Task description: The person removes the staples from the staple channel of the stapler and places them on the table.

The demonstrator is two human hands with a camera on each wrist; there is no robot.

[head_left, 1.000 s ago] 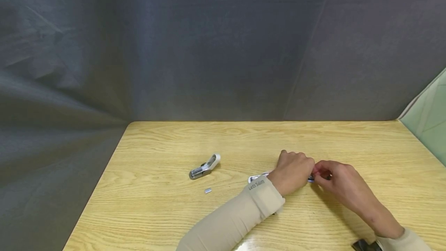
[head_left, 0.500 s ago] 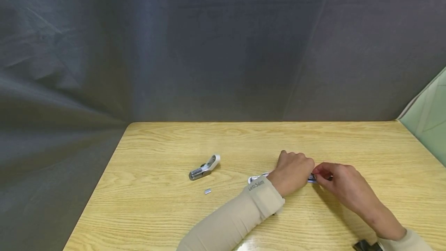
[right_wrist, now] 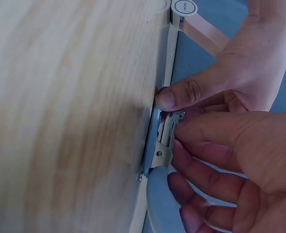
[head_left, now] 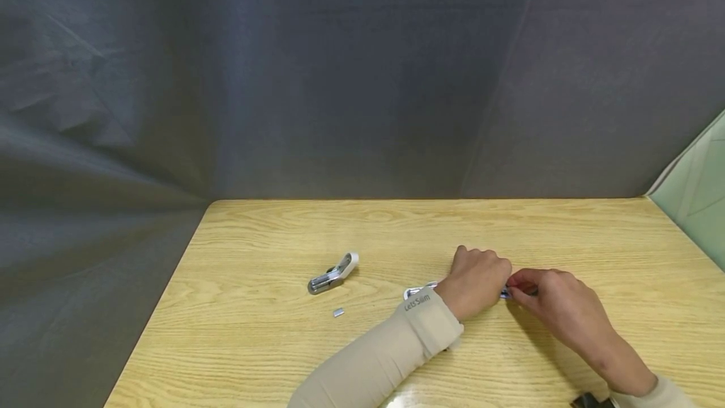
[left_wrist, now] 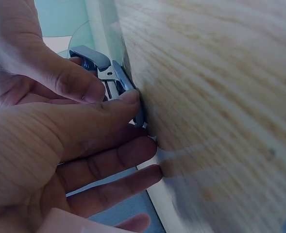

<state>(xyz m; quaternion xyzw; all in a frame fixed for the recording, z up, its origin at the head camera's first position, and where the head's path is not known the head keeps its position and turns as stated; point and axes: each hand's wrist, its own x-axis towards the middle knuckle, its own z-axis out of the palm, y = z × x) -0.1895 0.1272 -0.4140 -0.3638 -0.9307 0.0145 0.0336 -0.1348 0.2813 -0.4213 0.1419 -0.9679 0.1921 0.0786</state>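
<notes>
A blue-covered stapler (right_wrist: 152, 141) stands between the two hands, its cover swung away from the metal magazine. My left hand (head_left: 478, 282) pinches it, the thumb pressed on one end of the base in the right wrist view. My right hand (head_left: 566, 307) has thumb and fingers bunched at the magazine (right_wrist: 168, 132), pinching near a small metal bit at its end. Whether that bit is a staple strip or part of the stapler, I cannot tell. From the head view the hands hide most of this stapler.
A grey-white stapler (head_left: 333, 274) lies unfolded on the wooden table (head_left: 255, 345), a short staple strip (head_left: 338, 312) near it. Another metal-and-white item (head_left: 416, 293) is partly behind the left wrist. A dark object (head_left: 589, 400) sits by the right sleeve.
My right fingertips have come down a little against the stapler, and the right hand has shifted slightly. The left hand stays in place.
</notes>
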